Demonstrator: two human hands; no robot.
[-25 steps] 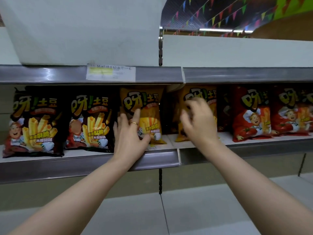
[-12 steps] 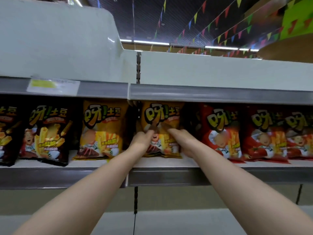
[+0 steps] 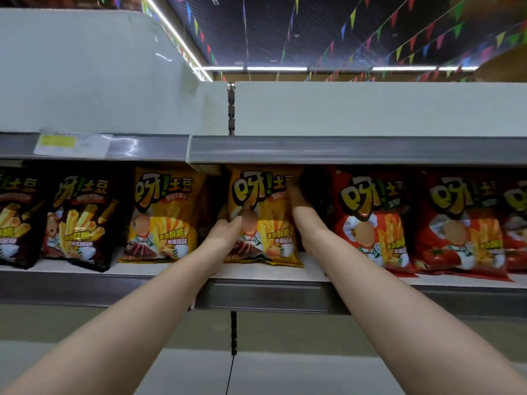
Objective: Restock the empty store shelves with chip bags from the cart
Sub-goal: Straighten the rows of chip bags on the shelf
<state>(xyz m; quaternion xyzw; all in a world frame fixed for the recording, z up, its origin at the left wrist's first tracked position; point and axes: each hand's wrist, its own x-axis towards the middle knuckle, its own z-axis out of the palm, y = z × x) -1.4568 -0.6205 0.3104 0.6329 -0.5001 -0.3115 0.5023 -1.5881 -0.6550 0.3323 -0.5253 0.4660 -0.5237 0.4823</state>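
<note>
A yellow chip bag (image 3: 265, 212) stands upright on the middle shelf (image 3: 265, 295), just right of the shelf joint. My left hand (image 3: 225, 232) grips its left edge, thumb on the front. On the bag's right side my right hand (image 3: 298, 203) reaches past the edge, fingers behind the bag and mostly hidden. A second yellow bag (image 3: 164, 215) stands to the left, with dark brown bags (image 3: 79, 218) beyond it. Red bags (image 3: 373, 220) stand in a row to the right.
The shelf above (image 3: 342, 151) hangs low over the bag tops and carries a price label (image 3: 71, 143) at the left. A white lower shelf (image 3: 285, 372) lies beneath my arms. Coloured bunting hangs from the dark ceiling. No cart is in view.
Both hands moved from separate yellow bags onto the one right of the shelf joint, and now hold it by both sides. The view tilted up and shifted right.
</note>
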